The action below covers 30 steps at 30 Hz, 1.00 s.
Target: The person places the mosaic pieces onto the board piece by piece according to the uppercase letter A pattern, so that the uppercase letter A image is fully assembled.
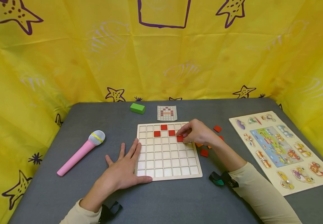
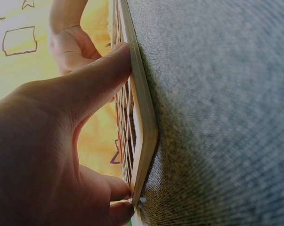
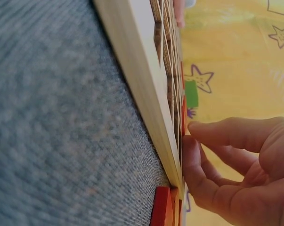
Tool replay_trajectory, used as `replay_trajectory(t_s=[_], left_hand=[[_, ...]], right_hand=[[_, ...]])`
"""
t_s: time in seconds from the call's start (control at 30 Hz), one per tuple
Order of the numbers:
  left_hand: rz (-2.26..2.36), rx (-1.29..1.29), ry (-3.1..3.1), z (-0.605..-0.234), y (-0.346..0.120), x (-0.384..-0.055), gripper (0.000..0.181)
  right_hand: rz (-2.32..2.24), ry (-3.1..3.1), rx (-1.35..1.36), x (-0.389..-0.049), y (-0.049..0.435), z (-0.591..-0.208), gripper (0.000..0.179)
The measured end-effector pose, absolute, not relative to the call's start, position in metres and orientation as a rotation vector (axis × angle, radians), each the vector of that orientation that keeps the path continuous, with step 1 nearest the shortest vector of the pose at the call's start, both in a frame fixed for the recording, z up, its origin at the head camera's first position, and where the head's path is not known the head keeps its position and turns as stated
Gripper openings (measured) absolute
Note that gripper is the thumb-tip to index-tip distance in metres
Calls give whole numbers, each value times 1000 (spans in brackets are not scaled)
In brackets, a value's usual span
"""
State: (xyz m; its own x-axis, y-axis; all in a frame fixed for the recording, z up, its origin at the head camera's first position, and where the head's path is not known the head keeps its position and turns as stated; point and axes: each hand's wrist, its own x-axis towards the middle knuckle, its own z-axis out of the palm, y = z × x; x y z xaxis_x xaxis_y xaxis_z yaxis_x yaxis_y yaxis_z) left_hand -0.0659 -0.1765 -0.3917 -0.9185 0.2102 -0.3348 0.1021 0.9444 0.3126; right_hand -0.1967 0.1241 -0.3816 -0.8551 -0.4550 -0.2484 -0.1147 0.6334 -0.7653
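A light wooden grid board [image 1: 150, 155] lies flat on the table. My left hand [image 1: 123, 172] rests at its near left corner, fingers spread along the left edge and thumb on the front edge; in the left wrist view the thumb [image 2: 101, 70] presses the rim. My right hand [image 1: 196, 132] is over the upper right of the board, its curled fingers and thumb pinching a square red tile [image 1: 180, 139] at a cell. Three more red tiles sit in cells: one at the top [image 1: 164, 127], two in the row below [image 1: 157, 133].
Several loose red and orange tiles [image 1: 204, 152] lie right of the board. Behind it are a pattern card [image 1: 167, 113] and a green block [image 1: 137, 108]. A pink toy microphone [image 1: 80, 154] lies at left, a wooden picture puzzle [image 1: 283, 151] at right. A yellow patterned curtain [image 1: 150, 62] surrounds the table.
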Motion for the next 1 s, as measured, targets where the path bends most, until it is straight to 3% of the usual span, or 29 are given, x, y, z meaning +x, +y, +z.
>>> replay_trajectory(t_s=[1.0], left_hand=[[436,224,2723,-390,-176,-64,132]], right_hand=[[-1158,2464,-416,-197,149,-370,28]])
